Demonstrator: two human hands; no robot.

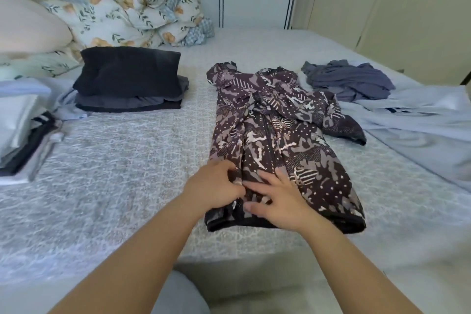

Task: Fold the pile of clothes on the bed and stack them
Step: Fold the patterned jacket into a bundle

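The left hand (216, 187) lies on the near hem of the patterned jacket (277, 140), its fingers curled into the cloth as if pinching a fold there, though the fingertips are partly hidden. The right hand (276, 201) rests just beside it on the same hem, with fingers spread and nearly straight, pressing the fabric flat and gripping nothing. The jacket lies lengthwise on the bed (122, 160), its hem close to the near edge, the zipper running up the middle and one sleeve spread out to the right. Toward the right edge of the bed there is an unfolded blue-grey garment (349, 79) on top of pale blue cloth (420, 122). Left of the jacket, well apart, stands a folded dark stack (130, 79). At the left edge is another stack of light and dark clothes (20, 135). In the far left corner lie a floral duvet (132, 15) and a pillow (28, 23).
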